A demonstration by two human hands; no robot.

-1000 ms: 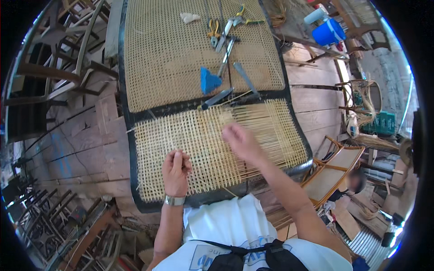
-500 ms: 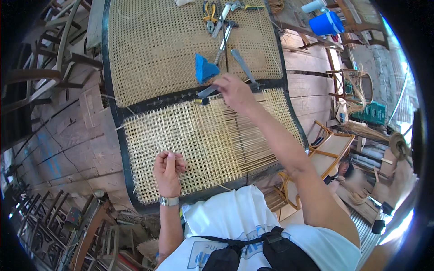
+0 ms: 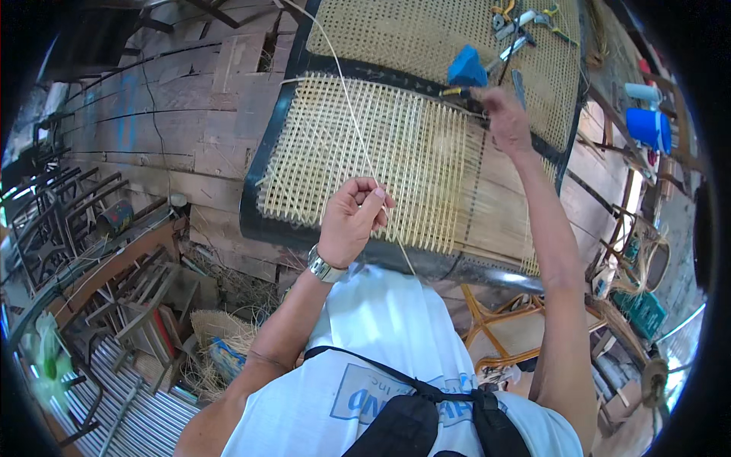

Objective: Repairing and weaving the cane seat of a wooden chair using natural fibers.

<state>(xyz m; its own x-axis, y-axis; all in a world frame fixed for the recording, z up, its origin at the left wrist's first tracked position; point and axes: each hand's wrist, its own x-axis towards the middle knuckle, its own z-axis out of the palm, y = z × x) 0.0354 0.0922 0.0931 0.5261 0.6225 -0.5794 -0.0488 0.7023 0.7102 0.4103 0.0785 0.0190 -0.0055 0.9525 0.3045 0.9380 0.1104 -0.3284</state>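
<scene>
the head view showed a pale, thin strand arching over the woven panel from its far left side, then slanting through the left hand to a short tail just past the near edge. it looked light and springy to me, stiff enough to keep its curve, perhaps a little slick, and likely to crack if bent sharply; a light pinch close to the tail seemed the best hold. that was about how the left hand had it, thumb closed against the curled fingers. the right hand hung over the panel's far edge, beside a yellow-and-black tool end; it was blurred, and i could not tell whether its fingers gripped anything. the panel's open mesh could have snagged a strand end, and its thinly filled stretch lay under the right forearm. beyond, on a wider woven sheet, sat a blue lump and a hammer, crowding the far side. farther out stood a blue bucket on the right and dark chair frames on the left.
</scene>
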